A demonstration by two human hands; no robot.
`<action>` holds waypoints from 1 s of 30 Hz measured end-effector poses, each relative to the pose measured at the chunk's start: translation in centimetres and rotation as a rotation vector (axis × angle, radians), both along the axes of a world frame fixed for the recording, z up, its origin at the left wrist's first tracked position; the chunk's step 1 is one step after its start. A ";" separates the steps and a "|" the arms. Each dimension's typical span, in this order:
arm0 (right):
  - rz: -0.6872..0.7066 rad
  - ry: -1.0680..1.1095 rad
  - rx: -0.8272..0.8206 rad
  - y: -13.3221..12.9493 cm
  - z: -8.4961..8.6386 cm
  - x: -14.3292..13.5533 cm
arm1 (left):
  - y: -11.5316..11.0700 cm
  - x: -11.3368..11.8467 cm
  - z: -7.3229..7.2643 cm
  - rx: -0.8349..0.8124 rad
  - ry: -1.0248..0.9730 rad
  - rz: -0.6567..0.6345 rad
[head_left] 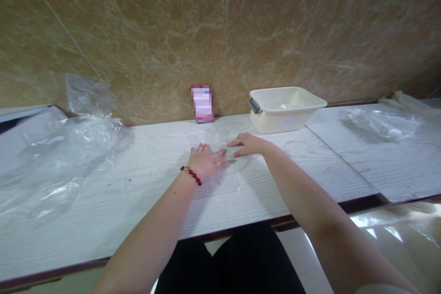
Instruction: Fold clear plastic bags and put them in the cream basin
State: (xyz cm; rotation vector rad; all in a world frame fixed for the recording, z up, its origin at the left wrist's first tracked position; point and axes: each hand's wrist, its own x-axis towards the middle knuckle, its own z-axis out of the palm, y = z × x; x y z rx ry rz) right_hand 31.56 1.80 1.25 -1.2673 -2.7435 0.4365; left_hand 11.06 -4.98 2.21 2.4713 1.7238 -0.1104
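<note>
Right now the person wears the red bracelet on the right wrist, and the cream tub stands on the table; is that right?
Not quite: the head view shows the red bracelet around the wrist of the left hand; the cream tub does stand on the table.

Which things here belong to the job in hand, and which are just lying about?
Likely in the job:
left hand and right hand
thin clear plastic at the hands, hard to make out

Apparently lying about, untouched:
cream plastic bin
blurred rectangular item against the wall
crumpled clear plastic at left and at right, possibly related
</note>
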 end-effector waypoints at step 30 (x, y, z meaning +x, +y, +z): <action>-0.028 0.199 0.215 -8.0 5.2 0.1 | -4.1 -5.9 4.0 0.180 -0.229 0.024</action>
